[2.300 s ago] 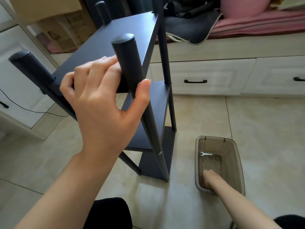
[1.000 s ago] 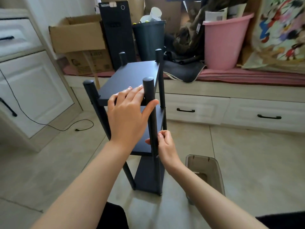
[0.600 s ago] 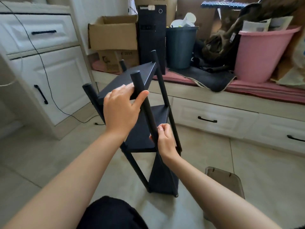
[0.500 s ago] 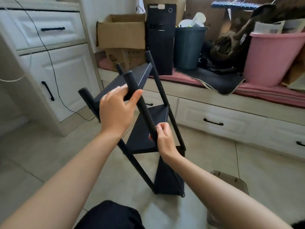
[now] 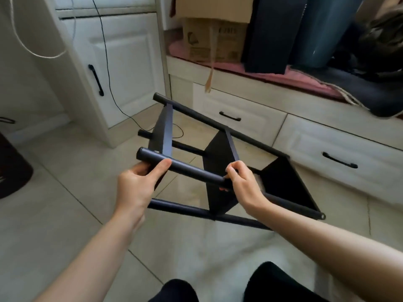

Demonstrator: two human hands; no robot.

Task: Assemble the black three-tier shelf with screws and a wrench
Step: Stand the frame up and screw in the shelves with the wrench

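Note:
The black three-tier shelf (image 5: 220,171) lies tipped on its side above the tiled floor, its three boards standing on edge between four round poles. My left hand (image 5: 139,184) grips the nearest pole (image 5: 192,170) close to its capped top end, thumb over it. My right hand (image 5: 244,182) grips the same pole where the middle board (image 5: 218,153) meets it. A small screw head shows on the pole by the top board (image 5: 163,129). No wrench is in view.
White cabinets with black handles (image 5: 96,80) stand at left, white drawers (image 5: 327,149) along the back. A black cable (image 5: 109,83) trails down to the floor. Cardboard boxes (image 5: 213,40) and dark bins sit on the ledge above. A dark round object (image 5: 13,166) sits far left.
The shelf has gone from tilted upright to lying on its side, top end to the left. Both hands kept their hold on the near pole. The brown bin is out of view.

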